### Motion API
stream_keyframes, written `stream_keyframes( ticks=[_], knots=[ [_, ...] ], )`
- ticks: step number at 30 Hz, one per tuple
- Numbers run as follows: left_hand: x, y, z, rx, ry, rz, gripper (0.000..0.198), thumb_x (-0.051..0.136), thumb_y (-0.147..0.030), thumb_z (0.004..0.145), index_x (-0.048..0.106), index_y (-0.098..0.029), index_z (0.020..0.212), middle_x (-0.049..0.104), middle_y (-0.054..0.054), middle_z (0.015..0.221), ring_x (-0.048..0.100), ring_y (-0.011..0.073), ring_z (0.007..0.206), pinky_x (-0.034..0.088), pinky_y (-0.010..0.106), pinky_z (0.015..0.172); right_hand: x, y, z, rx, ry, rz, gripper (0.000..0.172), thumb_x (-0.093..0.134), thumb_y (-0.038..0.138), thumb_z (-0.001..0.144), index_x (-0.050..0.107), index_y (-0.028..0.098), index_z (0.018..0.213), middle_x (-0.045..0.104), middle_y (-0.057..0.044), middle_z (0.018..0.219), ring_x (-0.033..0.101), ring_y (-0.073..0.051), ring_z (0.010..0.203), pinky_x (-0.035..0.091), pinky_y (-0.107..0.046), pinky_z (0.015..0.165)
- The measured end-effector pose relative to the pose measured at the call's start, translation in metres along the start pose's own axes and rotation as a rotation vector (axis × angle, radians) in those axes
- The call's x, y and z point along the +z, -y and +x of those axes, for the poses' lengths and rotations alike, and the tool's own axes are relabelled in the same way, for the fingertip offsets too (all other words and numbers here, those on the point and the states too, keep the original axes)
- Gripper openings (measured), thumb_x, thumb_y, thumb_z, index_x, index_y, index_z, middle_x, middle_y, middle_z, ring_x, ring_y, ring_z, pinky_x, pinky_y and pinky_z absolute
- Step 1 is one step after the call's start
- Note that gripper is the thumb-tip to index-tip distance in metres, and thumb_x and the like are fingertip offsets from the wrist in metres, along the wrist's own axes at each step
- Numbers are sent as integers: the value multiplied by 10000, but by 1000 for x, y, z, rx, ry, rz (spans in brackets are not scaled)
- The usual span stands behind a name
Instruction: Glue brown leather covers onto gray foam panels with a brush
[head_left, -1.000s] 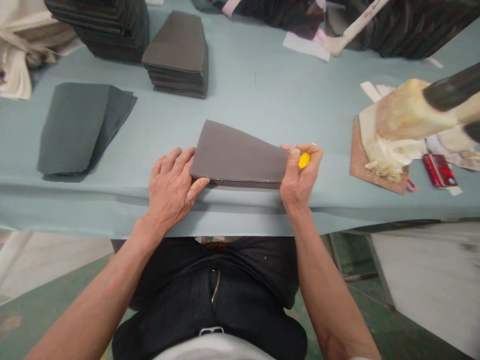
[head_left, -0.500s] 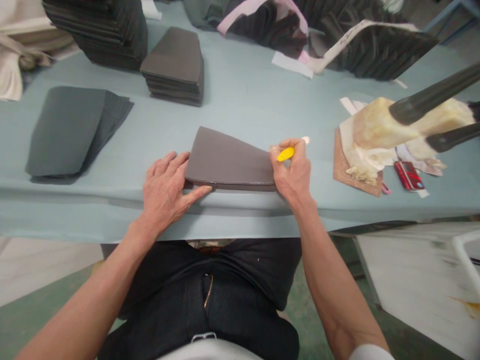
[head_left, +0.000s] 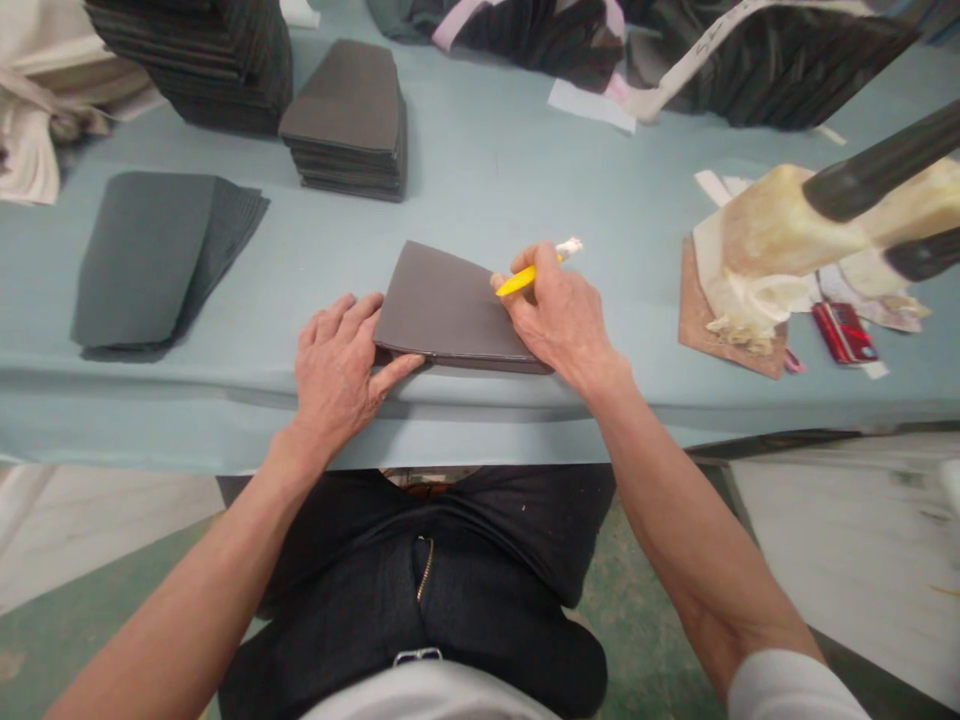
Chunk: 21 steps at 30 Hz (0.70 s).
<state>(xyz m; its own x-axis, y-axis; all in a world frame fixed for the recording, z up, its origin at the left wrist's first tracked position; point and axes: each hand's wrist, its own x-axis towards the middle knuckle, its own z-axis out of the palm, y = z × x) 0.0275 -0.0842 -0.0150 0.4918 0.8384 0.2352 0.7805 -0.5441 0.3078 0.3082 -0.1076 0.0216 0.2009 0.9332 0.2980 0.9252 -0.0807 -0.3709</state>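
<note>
A neat stack of dark grey tapered panels (head_left: 446, 300) lies on the blue-green table covering in front of me. My left hand (head_left: 337, 365) rests at its left end, fingers stretched along the side edge and the thumb laid against the front edge. Over the right end of the stack is my right hand (head_left: 559, 315), closed around a yellow pen-like tool (head_left: 517, 281). The tool's pointed yellow end faces left, and a frayed white bit shows at its other end. Part of the stack's right end is hidden beneath this hand.
A fanned pile of dark panels (head_left: 146, 260) lies left. Behind stand a shorter stack (head_left: 345, 100) and a tall stack (head_left: 195, 60). Black bundles (head_left: 787, 70) line the back. At right are a glue-crusted block (head_left: 772, 230) with black handles and a red box (head_left: 844, 333).
My right hand has moved left and up from the stack's right end onto its top, carrying the yellow tool. My left hand stays at the left end. The view has shifted slightly.
</note>
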Motion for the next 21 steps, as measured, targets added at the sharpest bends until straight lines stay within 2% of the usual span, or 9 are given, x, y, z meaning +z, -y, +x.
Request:
stream_keyframes(
  ticks=[5,8,10,12,14,16,18,21],
  knots=[
    [-2,3,1,-20,19,-41,842,438,-791,1046,521,-174,1612,554,188,1675,443,440,1603,335,636,1311,-1,-1,-1,20,20,-3,357,572,584,1062,617,240,1144,630,-16,724,539,-212,653,426,-347,691],
    [-15,-1,-9,-44,-36,-58,879,528,-797,1014,482,-161,1619,513,225,1692,422,447,1614,338,628,1327,0,-1,0,33,19,-11,338,571,559,1062,620,234,1141,625,-22,747,520,-208,651,421,-353,687],
    [-29,-14,-20,-55,-142,-33,747,597,-696,1038,511,-181,1572,558,231,1642,469,437,1575,365,631,1304,1,-2,2,23,15,5,314,573,539,1061,623,238,1136,634,-26,767,513,-206,655,423,-355,688],
    [-41,-34,-29,14,-232,-34,429,618,-466,1092,593,-214,1438,708,181,1443,637,373,1382,463,585,1206,1,-4,3,16,19,23,297,577,527,1062,623,242,1134,635,-26,770,516,-210,663,431,-358,701],
    [-45,-57,-31,222,-191,-139,226,593,-309,1108,629,-215,1310,781,120,1221,722,289,1142,567,468,1033,1,-4,3,21,32,29,291,581,521,1066,620,242,1139,637,-28,769,531,-218,679,440,-365,720],
    [-38,-79,-27,389,-54,-240,183,532,-254,1125,643,-187,1254,781,108,1160,721,253,1065,591,405,963,-1,-3,3,33,45,24,291,590,512,1066,620,237,1154,654,-36,784,552,-228,701,445,-369,735],
    [-23,-94,-19,450,37,-264,243,467,-246,1138,656,-143,1251,765,142,1221,703,275,1106,591,421,979,-2,-2,3,47,58,7,289,600,493,1063,623,228,1176,677,-46,810,570,-235,717,440,-367,735],
    [-2,-106,-9,455,97,-234,287,432,-257,1143,681,-133,1213,750,154,1250,676,303,1123,587,450,987,-5,1,1,62,81,-39,289,594,463,1064,626,212,1204,698,-55,839,591,-240,727,430,-355,727]
  ],
)
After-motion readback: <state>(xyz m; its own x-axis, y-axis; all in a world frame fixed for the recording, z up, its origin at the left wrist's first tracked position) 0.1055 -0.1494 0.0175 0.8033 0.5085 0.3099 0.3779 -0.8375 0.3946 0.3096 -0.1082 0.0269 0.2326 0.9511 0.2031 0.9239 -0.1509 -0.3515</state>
